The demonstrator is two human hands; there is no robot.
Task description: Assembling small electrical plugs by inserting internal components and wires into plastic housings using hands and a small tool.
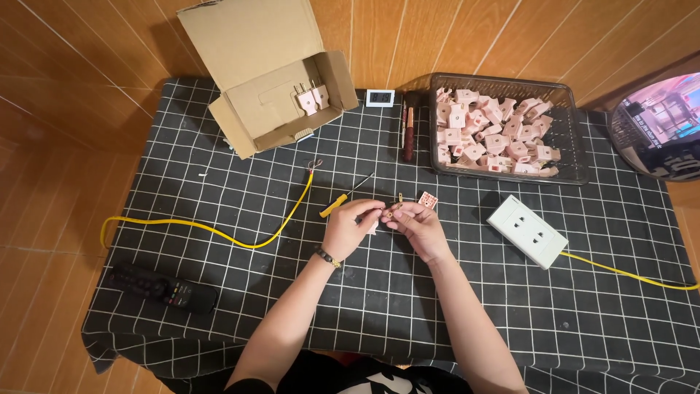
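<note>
My left hand point(348, 228) and my right hand point(418, 228) meet over the middle of the black checked cloth point(255, 292). Together they pinch a small pink plug part with brass pins point(390, 214) between the fingertips. A pink plug half point(428, 199) lies just beyond my right hand. A yellow-handled screwdriver point(343, 198) rests on the cloth just beyond my left hand. A bracelet is on my left wrist.
A clear basket point(576, 146) of several pink plug pieces stands at the back right. An open cardboard box point(255, 73) with two plugs sits back left. A yellow cable point(211, 231), white socket strip point(526, 230), black remote point(162, 287), small clock point(380, 97) and pens point(408, 131) lie around.
</note>
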